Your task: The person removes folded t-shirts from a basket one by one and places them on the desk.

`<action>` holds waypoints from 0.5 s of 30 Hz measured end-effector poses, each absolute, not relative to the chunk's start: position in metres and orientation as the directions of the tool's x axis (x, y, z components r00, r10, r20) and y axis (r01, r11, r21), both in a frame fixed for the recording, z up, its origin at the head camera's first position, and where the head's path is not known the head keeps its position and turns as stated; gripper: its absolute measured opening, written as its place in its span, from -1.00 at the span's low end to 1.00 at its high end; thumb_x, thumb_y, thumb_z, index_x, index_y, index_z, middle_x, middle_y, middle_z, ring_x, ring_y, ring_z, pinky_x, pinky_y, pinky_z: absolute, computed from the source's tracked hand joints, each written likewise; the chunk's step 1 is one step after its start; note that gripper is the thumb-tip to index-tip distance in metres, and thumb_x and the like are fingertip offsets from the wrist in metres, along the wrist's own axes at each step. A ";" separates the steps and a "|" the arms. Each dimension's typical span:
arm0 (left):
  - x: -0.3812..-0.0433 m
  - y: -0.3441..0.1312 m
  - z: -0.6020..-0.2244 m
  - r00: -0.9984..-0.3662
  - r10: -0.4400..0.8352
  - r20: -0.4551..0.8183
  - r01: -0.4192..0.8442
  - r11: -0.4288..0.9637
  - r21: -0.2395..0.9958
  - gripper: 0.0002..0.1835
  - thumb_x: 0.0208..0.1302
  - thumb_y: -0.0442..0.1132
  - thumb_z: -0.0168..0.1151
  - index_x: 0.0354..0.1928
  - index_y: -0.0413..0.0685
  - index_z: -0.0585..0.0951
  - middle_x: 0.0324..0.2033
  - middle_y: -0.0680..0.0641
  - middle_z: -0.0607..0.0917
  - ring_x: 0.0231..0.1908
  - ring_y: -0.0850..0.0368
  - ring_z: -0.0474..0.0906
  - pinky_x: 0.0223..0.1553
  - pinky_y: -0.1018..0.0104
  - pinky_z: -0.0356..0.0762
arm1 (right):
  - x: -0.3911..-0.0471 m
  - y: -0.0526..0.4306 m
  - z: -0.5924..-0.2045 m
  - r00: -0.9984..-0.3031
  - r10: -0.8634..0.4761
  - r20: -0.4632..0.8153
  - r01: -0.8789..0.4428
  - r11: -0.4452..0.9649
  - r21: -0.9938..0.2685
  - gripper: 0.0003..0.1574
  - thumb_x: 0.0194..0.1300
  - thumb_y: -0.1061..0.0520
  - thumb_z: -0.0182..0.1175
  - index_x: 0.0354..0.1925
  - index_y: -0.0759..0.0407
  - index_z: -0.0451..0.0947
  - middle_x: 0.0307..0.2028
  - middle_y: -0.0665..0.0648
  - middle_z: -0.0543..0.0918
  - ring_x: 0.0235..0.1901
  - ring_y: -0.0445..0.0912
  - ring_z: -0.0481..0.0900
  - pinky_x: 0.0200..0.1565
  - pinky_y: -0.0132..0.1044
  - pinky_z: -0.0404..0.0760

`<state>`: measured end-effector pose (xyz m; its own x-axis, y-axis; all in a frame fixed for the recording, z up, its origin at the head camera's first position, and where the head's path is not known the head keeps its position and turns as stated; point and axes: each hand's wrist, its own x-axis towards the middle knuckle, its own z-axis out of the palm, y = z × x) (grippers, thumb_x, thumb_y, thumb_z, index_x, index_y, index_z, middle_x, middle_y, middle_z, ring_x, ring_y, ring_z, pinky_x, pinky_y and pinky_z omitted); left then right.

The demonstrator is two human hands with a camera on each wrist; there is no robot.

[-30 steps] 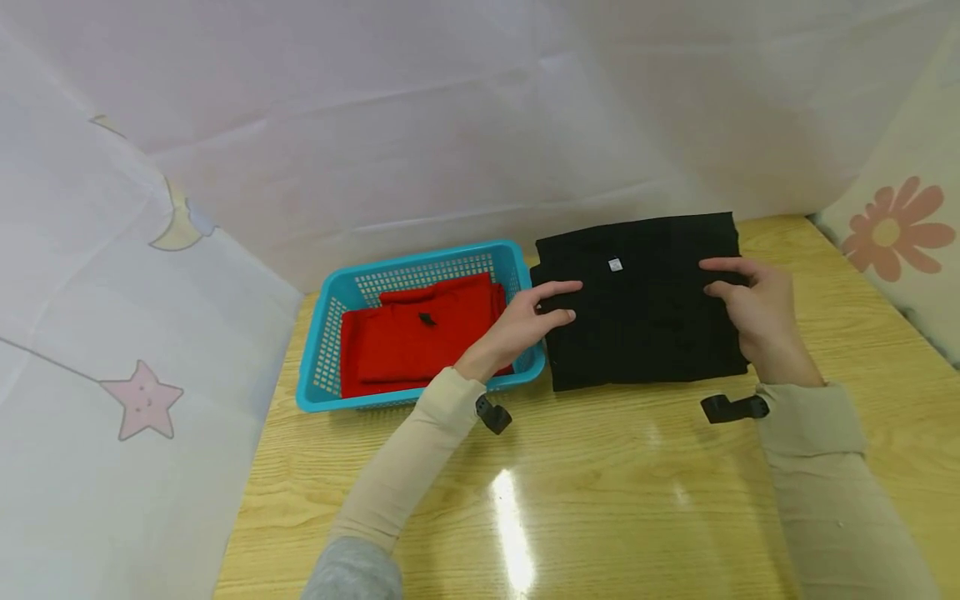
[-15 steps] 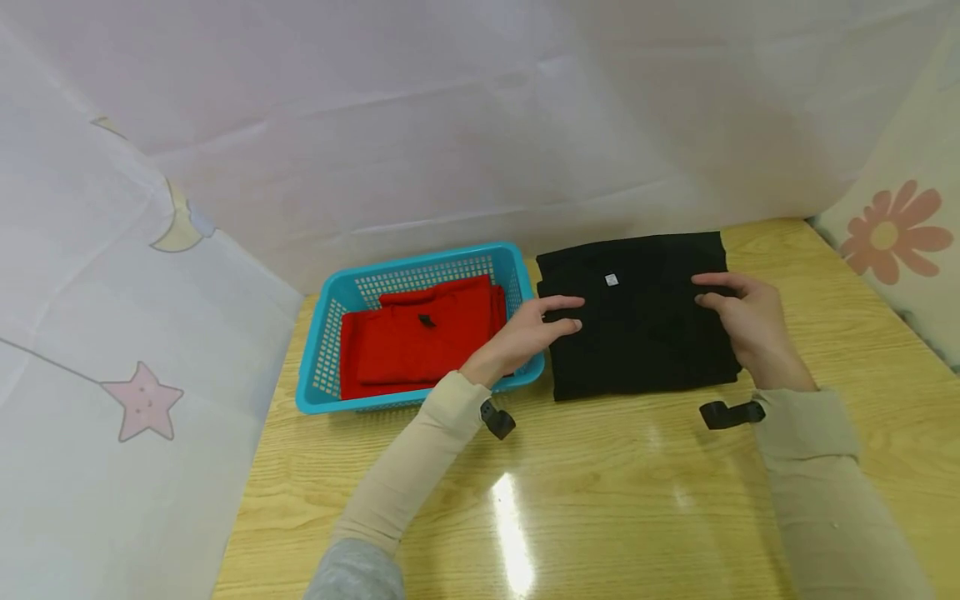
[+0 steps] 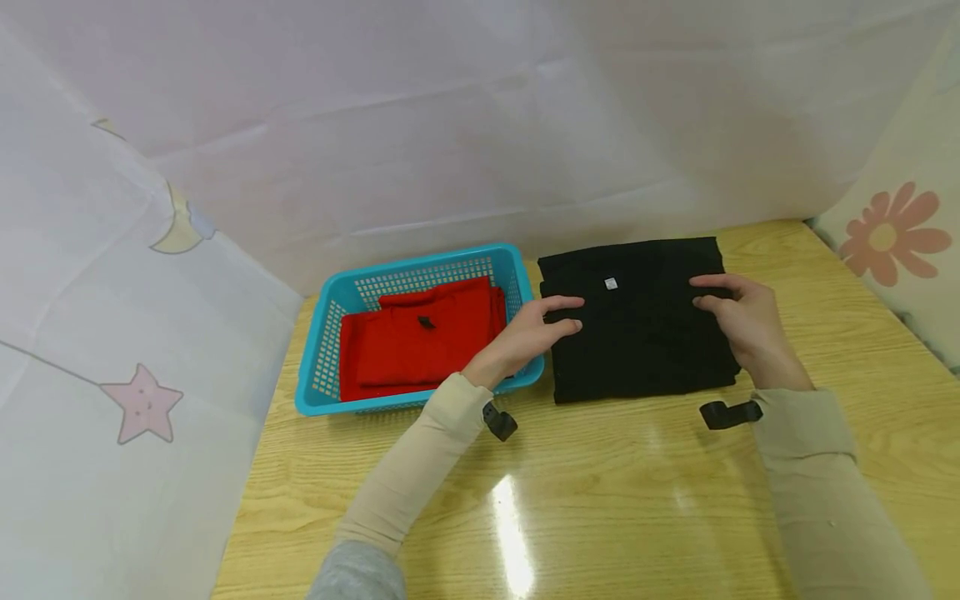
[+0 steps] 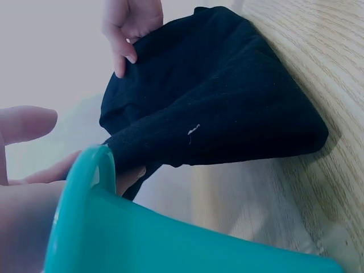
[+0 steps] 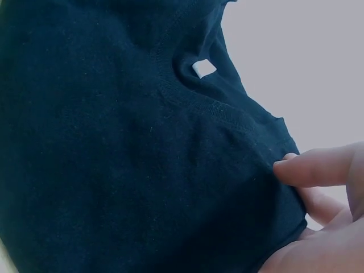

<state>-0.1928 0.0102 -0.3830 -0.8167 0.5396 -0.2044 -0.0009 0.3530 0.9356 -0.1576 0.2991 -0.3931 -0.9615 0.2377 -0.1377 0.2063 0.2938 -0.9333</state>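
A folded black T-shirt lies flat between my two hands, a small white label at its neckline. My left hand holds its left side, reaching across the basket's right end. In the left wrist view, fingertips show under the fabric, partly hidden by the basket rim. On the right side, my right hand pinches the shirt's edge. Its thumb is on top in the right wrist view, with other fingers underneath.
A turquoise plastic basket stands directly left of the T-shirt, holding folded red shirts. All of this is on a wooden table. A pale cloth backdrop rises behind the table's rear edge.
The black T-shirt has come a little toward me, with both hands moving along with it. My right hand has also shifted slightly left. The basket stays put.
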 end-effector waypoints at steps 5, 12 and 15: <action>-0.193 0.009 -0.383 -0.828 0.524 -0.198 -0.014 0.335 0.942 -0.55 0.39 -0.18 0.11 0.31 0.14 0.46 0.39 0.04 0.31 -0.36 0.14 0.40 -0.29 0.32 0.42 | -0.160 0.297 -0.394 -0.965 0.232 -0.120 0.193 0.327 -0.925 -0.48 0.41 0.14 0.05 0.29 0.19 0.39 0.51 0.19 0.01 0.43 0.03 -0.04 0.37 0.07 0.11; -0.192 0.008 -0.381 -0.834 0.520 -0.185 -0.031 0.290 0.956 -0.55 0.39 -0.21 0.11 0.31 0.07 0.46 0.06 0.02 0.52 -0.71 0.16 0.08 -0.56 0.36 0.23 | -0.162 0.293 -0.393 -0.966 0.237 -0.100 0.187 0.381 -0.905 -0.47 0.41 0.14 0.03 0.29 0.27 0.37 0.47 0.25 0.09 0.34 0.06 0.08 0.22 -0.04 0.24; -0.191 0.008 -0.380 -0.839 0.513 -0.183 -0.030 0.292 0.956 -0.52 0.40 -0.22 0.11 0.35 0.04 0.41 -0.30 -0.03 0.50 -0.66 0.12 0.13 -0.51 0.33 0.24 | -0.164 0.292 -0.393 -0.970 0.227 -0.092 0.180 0.405 -0.897 -0.45 0.41 0.13 0.03 0.29 0.32 0.35 0.46 0.30 0.11 0.40 0.13 0.06 0.29 0.07 0.23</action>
